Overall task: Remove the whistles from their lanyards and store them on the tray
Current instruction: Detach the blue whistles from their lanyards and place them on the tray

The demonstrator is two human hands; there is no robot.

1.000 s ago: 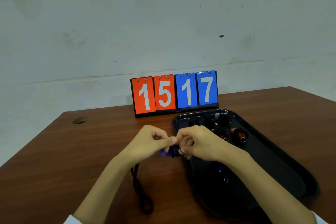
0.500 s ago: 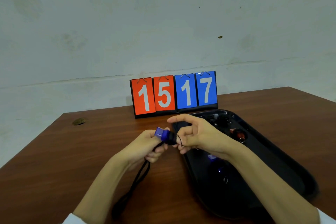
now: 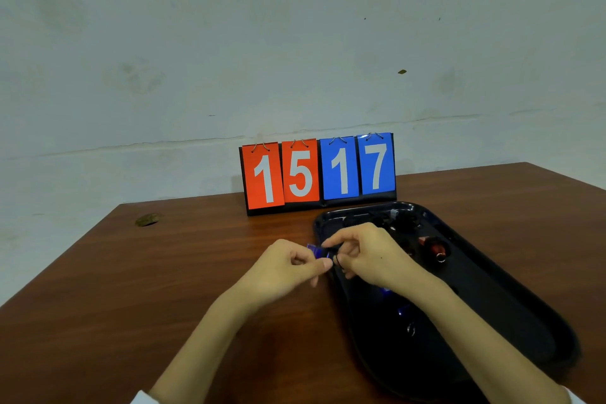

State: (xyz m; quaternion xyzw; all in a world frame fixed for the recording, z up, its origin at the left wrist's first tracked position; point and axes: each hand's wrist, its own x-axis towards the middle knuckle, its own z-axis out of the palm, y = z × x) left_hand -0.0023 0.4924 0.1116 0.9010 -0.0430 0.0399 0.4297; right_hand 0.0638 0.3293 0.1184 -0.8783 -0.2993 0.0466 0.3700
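Closing in tighter than half a second ago, left hand (image 3: 288,269) is pinching the blue whistle (image 3: 314,250) at mid-frame while right hand (image 3: 369,256) is pinching the black lanyard end (image 3: 332,251) beside it, both hovering at the black tray's (image 3: 492,298) left rim.

blue whistle (image 3: 315,251): mostly hidden by fingers (image 3: 323,264) | tray (image 3: 492,298) far-end items (image 3: 405,223): too dark to tell

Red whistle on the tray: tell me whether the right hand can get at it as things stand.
Probably, for the path: the red whistle lies uncovered on the tray, close beside the right hand. But that hand's fingers are pinching at the blue whistle, so they must let go first.
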